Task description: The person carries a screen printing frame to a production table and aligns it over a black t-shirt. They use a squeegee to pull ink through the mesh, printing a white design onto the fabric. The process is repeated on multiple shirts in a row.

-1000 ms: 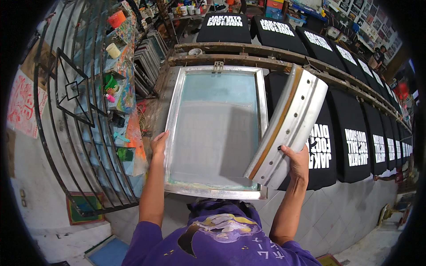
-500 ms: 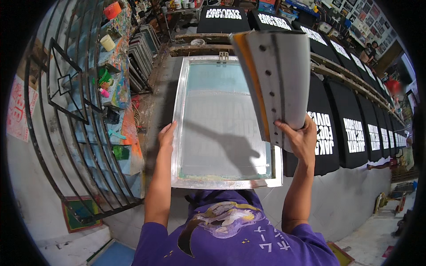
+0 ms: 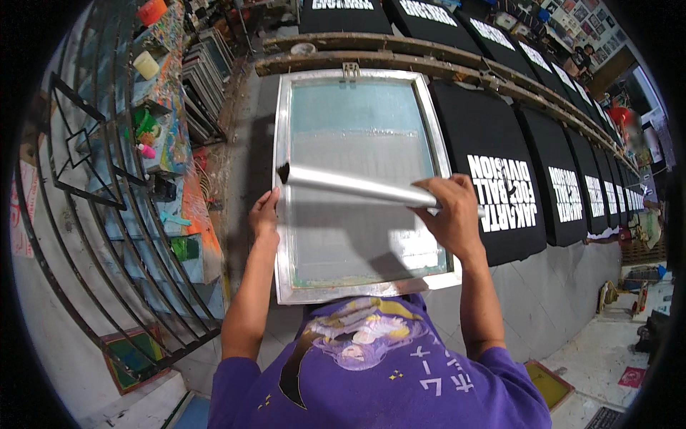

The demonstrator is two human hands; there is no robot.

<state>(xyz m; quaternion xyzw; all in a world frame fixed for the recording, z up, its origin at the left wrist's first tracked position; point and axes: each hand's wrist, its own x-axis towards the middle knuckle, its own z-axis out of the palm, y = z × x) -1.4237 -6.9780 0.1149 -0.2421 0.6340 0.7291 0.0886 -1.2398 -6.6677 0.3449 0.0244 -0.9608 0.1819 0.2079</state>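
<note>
A silk screen with a silvery metal frame (image 3: 283,136) lies in front of me, its pale mesh (image 3: 350,154) showing faint lettering. My left hand (image 3: 264,213) is at the left rail of that frame, fingers closed against its edge. In my right hand (image 3: 451,207) is a wide squeegee with a metal holder (image 3: 350,187), gripped at its right end. It reaches nearly across the screen, seen almost edge-on, and casts a shadow on the mesh. Its blade is hidden from this side. At the screen's far end a small metal hinge bracket (image 3: 351,70) meets a rail.
Black shirts (image 3: 493,136) with white print lie in rows to the right and beyond the rusty rails (image 3: 400,44). On the left, a black metal grille (image 3: 89,179) stands before a paint-stained bench (image 3: 161,86) with tubs. Several screens (image 3: 207,79) lean behind it.
The squeegee has swung down and left from upright, so its broad grey side and orange blade no longer show. My right hand moved left; my left hand stays at the frame.
</note>
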